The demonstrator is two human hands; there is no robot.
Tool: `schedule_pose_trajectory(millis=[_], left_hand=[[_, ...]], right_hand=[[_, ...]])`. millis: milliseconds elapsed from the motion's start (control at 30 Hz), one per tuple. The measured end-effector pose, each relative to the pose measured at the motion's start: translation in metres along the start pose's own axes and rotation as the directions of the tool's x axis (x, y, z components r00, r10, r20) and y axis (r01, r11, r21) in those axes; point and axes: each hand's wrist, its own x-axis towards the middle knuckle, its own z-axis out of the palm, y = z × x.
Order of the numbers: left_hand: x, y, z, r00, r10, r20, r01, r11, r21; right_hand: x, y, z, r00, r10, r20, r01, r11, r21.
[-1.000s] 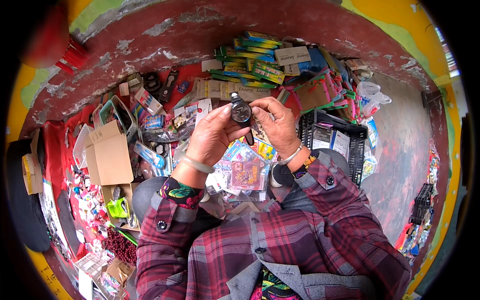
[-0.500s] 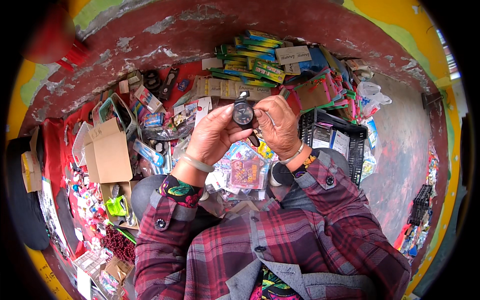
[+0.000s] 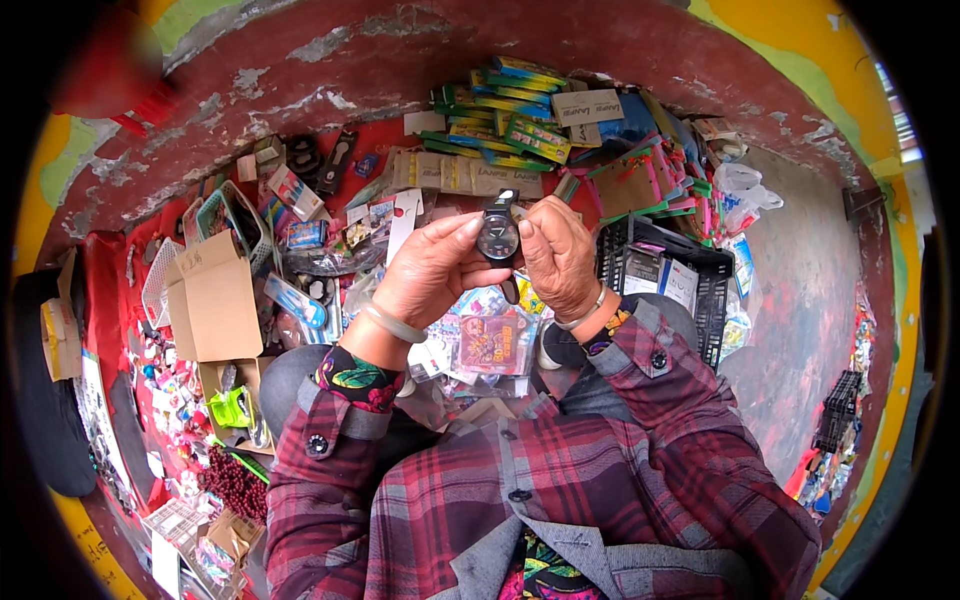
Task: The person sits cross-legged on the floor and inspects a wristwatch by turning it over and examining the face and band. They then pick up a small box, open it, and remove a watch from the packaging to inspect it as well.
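Observation:
A black wristwatch [image 3: 497, 238] with a round dark dial is held up between my two hands, its strap hanging below and standing up above the case. My left hand [image 3: 432, 265] grips the watch from the left, thumb by the case and fingers behind it. At the right edge of the case, my right hand [image 3: 562, 258] is closed, with thumb and curled forefinger pinched at the watch's side. Whether the fingertips hold the crown is too small to tell. Under the hands, flat plastic-wrapped packets [image 3: 495, 345] lie in a pile.
An open cardboard box [image 3: 215, 310] stands at left beside mesh baskets [image 3: 240, 225]. Stacked yellow-green boxes [image 3: 510, 110] lie against the far wall. A black plastic crate [image 3: 715, 300] sits right of my knee, with pink-edged boards [image 3: 640, 185] behind it. Red bead strings [image 3: 232, 485] lie lower left.
The watch has shifted slightly to the right and turned more upright. My left hand has moved right with it, while the right hand's fingers have curled closer around the watch's side.

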Motion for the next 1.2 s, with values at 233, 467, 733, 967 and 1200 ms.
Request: schedule_pose_trajectory(millis=[233, 467, 733, 967, 1200], left_hand=[[-0.001, 0.001, -0.003, 0.999, -0.046, 0.013, 0.046, 0.999, -0.005], [0.003, 0.003, -0.005, 0.999, 0.031, -0.009, -0.032, 0.990, -0.141], [0.002, 0.007, -0.005, 1.000, 0.026, -0.001, -0.026, 0.991, -0.131], [0.003, 0.004, -0.006, 0.998, 0.033, -0.053, -0.035, 0.999, -0.041], [0.006, -0.001, -0.009, 0.971, 0.183, -0.151, -0.135, 0.950, 0.283]], right_hand=[[-0.002, 0.002, 0.001, 0.998, 0.050, 0.041, -0.052, 0.997, 0.056], [0.006, 0.007, -0.001, 0.999, -0.010, 0.032, 0.010, 1.000, 0.001], [0.010, 0.009, -0.004, 0.975, -0.206, 0.084, 0.217, 0.961, -0.168], [0.010, 0.010, -0.006, 0.979, -0.155, 0.129, 0.171, 0.977, -0.124], [0.003, 0.014, -0.003, 0.889, 0.331, 0.315, -0.390, 0.910, 0.143]])
